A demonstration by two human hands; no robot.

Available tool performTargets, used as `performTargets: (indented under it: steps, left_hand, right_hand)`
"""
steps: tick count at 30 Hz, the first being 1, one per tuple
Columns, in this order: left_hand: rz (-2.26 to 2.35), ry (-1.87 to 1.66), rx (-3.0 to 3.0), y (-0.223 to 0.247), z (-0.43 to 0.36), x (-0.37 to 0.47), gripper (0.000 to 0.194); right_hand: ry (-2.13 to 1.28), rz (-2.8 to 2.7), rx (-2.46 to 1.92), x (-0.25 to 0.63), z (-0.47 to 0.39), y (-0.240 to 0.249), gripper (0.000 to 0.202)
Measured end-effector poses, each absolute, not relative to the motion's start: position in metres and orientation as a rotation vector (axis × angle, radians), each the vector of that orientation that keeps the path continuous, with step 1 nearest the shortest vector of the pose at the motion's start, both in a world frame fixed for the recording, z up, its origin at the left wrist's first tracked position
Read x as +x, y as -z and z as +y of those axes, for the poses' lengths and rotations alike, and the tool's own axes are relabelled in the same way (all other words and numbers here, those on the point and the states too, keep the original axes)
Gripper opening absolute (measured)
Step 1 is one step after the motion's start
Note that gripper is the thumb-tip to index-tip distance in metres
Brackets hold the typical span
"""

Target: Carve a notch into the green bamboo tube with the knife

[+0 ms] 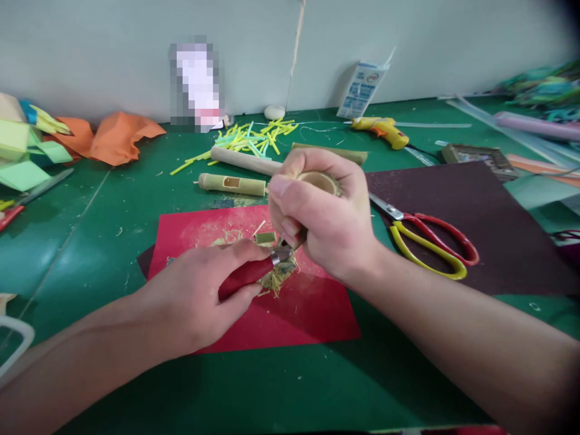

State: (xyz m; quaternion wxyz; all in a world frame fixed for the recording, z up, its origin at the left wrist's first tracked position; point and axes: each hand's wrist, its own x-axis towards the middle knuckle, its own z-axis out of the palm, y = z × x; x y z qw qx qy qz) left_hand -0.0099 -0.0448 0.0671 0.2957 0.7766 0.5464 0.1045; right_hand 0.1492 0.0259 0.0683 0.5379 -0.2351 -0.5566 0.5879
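Observation:
My left hand (pixel 199 287) is closed around the red handle of a knife (pixel 247 278) with a metal collar. Most of its blade is hidden near my right hand. Wrapped in a fist, my right hand (pixel 328 220) grips a bamboo tube (pixel 321 179), whose round open end shows at the top. Beneath both hands lies a red sheet (pixel 290 323), dusted with shavings (pixel 277 281) and a small bamboo offcut (pixel 265 237). Just beyond the sheet rests another bamboo piece (pixel 240 185) with a rectangular slot cut in it.
Red-and-yellow scissors (pixel 428 241) lie on a dark sheet (pixel 453 187) at right. Farther back are a wooden rod (pixel 244 160), yellow-green strips (pixel 254 138), a yellow glue gun (pixel 383 130) and a drink carton (pixel 362 89). Orange paper (pixel 120 139) sits at left on the green table (pixel 217 393).

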Motion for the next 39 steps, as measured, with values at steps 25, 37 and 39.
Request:
performTargets:
  steps: [25,37,39]
  left_hand:
    - [1.423,-0.268,2.047,-0.072,-0.043,-0.027,0.033]
    - [1.484,-0.325,2.014,-0.067,-0.048,-0.006,0.03]
    - [1.473,-0.315,2.059,-0.07,-0.048,-0.009,0.03]
  right_hand:
    - [-1.45,-1.356,-0.53,0.15,0.026,-0.07,0.025]
    - [-1.401,-1.399,-0.629,0.151,0.021,-0.073,0.027]
    - [-1.416,-1.427,-0.594,0.152,0.022,-0.071,0.025]
